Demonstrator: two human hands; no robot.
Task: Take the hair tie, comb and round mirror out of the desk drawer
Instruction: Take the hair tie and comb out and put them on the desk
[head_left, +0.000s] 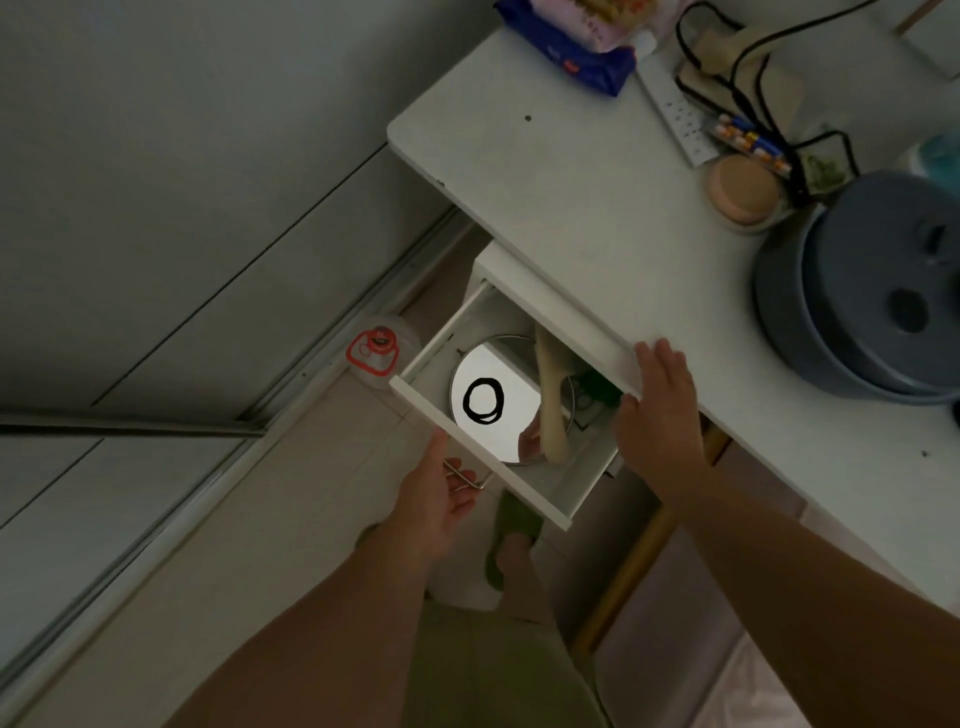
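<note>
Head view, open drawer (441, 410), hair tie (483, 399) on round mirror (511, 384), comb (549, 400)

The desk drawer (457, 415) stands pulled out beneath the desk top (571, 197). In the drawer lies the round mirror (498, 395), the hair tie (483, 399) on it, the comb (551, 405) across the mirror's right edge. The left hand (441, 493) is at the drawer's handle (465, 475); the right hand (662, 410) is at the drawer's right side.

Both forearms are bare, no sleeves showing; olive-green shorts (498, 670) at six o'clock, a green slipper (511, 525) (strap across the foot) just above
</note>
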